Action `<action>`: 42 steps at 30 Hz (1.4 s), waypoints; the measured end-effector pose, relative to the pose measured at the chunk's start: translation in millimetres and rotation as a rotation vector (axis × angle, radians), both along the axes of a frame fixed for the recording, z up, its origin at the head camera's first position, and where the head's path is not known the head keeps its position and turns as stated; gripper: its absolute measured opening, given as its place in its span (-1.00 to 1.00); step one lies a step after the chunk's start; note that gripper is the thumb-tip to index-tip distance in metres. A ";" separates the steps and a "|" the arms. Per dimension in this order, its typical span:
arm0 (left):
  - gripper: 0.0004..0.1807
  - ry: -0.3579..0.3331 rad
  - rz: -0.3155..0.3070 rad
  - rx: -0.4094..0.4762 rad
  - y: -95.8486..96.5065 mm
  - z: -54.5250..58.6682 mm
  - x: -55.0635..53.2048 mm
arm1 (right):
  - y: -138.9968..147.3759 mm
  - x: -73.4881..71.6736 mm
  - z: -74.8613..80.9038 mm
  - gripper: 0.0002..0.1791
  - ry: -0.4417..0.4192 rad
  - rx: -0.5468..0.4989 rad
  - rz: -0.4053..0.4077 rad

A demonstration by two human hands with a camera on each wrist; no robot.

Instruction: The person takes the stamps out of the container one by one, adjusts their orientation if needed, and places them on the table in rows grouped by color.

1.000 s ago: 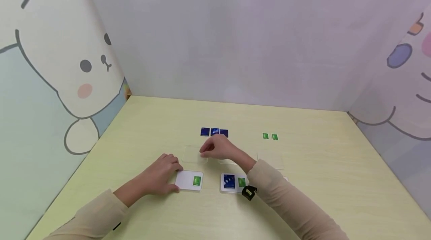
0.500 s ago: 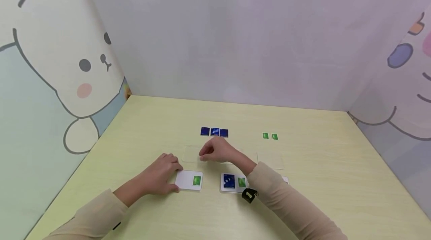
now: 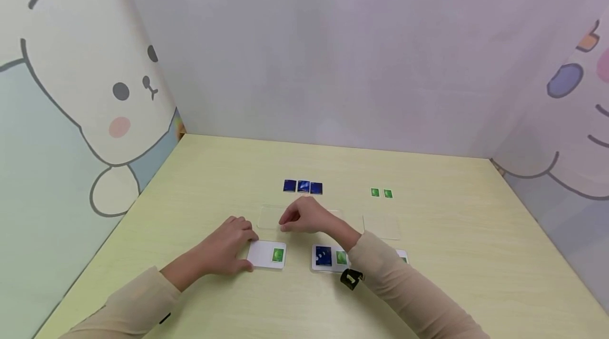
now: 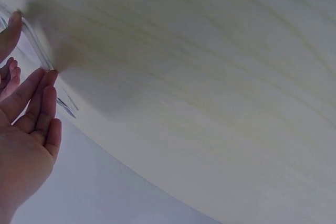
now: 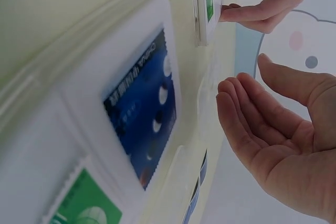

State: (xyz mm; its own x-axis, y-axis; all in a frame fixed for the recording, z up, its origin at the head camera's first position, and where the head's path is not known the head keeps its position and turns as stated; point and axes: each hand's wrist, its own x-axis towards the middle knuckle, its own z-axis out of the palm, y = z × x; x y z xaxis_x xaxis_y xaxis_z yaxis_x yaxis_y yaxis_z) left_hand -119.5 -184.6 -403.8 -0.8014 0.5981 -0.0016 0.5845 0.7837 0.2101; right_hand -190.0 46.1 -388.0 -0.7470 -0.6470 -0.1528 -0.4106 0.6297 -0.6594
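Observation:
My left hand (image 3: 222, 250) grips a flat white stamp case (image 3: 259, 255) by its opposite edges, thumb near and fingers far. A green stamp (image 3: 278, 255) lies at the case's right end. My right hand (image 3: 306, 216) hovers over the gap between two clear plastic lids (image 3: 268, 217), fingers bent loosely. In the right wrist view its thumb and fingers (image 5: 257, 114) stand apart with nothing between them. Under the right wrist lies a second white case (image 3: 330, 269) with a blue moon-phase stamp (image 3: 323, 256) and a green one.
Three dark blue stamps (image 3: 303, 186) lie in a row farther back. Two small green stamps (image 3: 381, 193) lie to the right. Another clear lid (image 3: 381, 227) rests right of my right hand, and a third white case (image 3: 403, 255) is mostly hidden by the sleeve.
My right hand has shifted slightly toward me and to the left, uncovering more of the blue stamps. The left hand and its case have stayed put.

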 end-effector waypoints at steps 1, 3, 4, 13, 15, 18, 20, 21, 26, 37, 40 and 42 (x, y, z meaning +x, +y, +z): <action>-0.44 -0.001 0.001 0.000 0.1 -0.1 -0.1 | -0.4 0.5 -0.1 -0.85 -0.001 -0.001 0.002; -0.45 0.000 0.002 0.001 0.2 -0.1 -0.1 | -1.1 1.6 0.1 -0.86 -0.009 0.000 0.003; -0.45 0.002 0.003 0.001 0.2 -0.1 -0.2 | -1.5 2.3 0.4 -0.86 -0.012 0.002 0.005; -0.45 -0.006 0.008 0.000 0.1 1.1 0.5 | -3.7 7.8 1.4 -0.88 -0.046 0.021 0.007; -0.45 -0.004 0.005 0.000 0.0 1.0 0.6 | -4.1 8.4 1.2 -0.88 -0.049 0.025 0.010; -0.46 -0.004 0.005 0.000 -0.1 1.0 0.4 | -4.7 9.4 1.1 -0.89 -0.054 0.029 0.015; -0.46 -0.005 0.005 -0.001 -0.1 1.1 0.4 | -5.1 10.2 1.1 -0.89 -0.056 0.030 0.017; -0.45 -0.005 0.005 -0.002 0.0 1.0 0.3 | -5.3 10.7 1.2 -0.89 -0.057 0.031 0.019; -0.45 -0.003 0.006 -0.002 0.3 0.8 0.4 | -6.2 11.8 -0.5 -0.89 -0.057 0.030 0.036; -0.45 -0.015 0.011 -0.001 0.6 1.0 0.9 | -8.1 13.6 -2.2 -0.89 -0.089 0.059 0.064; -0.45 -0.027 0.016 -0.002 0.5 1.5 0.8 | -8.6 14.2 -1.5 -0.89 -0.087 0.063 0.070; -0.45 -0.031 0.018 -0.004 0.7 1.6 0.6 | -8.9 15.0 -0.6 -0.89 -0.089 0.062 0.074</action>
State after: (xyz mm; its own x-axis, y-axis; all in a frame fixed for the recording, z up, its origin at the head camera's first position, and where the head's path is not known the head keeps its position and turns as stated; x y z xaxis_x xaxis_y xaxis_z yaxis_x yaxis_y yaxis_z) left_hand -118.9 -183.9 -402.2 -0.8116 0.5835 -0.0286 0.5635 0.7949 0.2249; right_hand -175.0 37.2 -388.6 -0.6791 -0.6874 -0.2574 -0.3992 0.6401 -0.6564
